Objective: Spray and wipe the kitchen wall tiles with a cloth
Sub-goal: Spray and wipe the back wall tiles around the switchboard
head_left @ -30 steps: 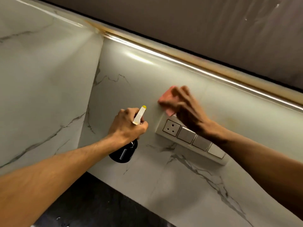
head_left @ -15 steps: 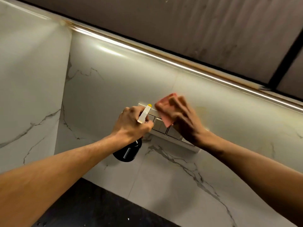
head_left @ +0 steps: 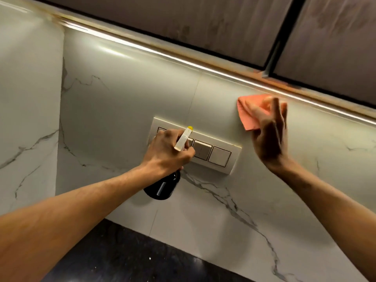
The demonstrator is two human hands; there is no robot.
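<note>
Cloth (head_left: 250, 113) under right hand (head_left: 270, 140), spray bottle (head_left: 162, 188) in left hand (head_left: 167, 152): one each.

Smack in the middle there's a cream switch panel (head_left: 234, 168) with a row of square rocker switches, and the plain one at its 3 o'clock end is the easiest to make out. Up at 12 o'clock you've got brownish upper cabinets (head_left: 183, 23) with a dark gap (head_left: 282, 37) between two doors off toward 1 o'clock, plus a bright light strip (head_left: 162, 55) running along under them. Down at 6 o'clock it's a black speckled countertop (head_left: 122, 257).
</note>
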